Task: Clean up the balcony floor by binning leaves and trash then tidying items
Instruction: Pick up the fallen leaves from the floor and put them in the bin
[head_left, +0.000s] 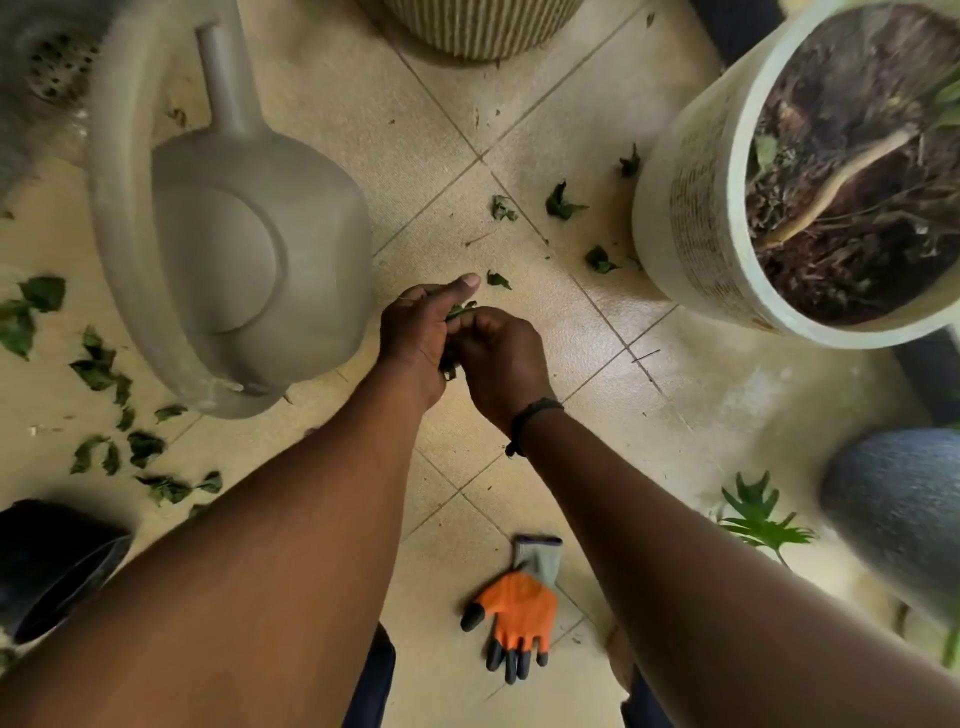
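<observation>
My left hand (415, 338) and my right hand (498, 358) meet low over the tiled floor, in the middle of the view. Between them sits a small bunch of green leaves (460, 310), gripped by the left hand's curled fingers while the right hand's fingertips pinch at it. More wilted leaves lie loose on the tiles: one just beyond my thumb (498, 280), several further right (561, 203), and a scattered patch at the left (98, 369). A black bin (57, 566) shows at the lower left edge.
A grey watering can (234, 270) stands right beside my left hand. A white bucket of soil (810, 171) is at the upper right, a ribbed pot (478, 26) at the top. An orange work glove (519, 608) lies near my feet.
</observation>
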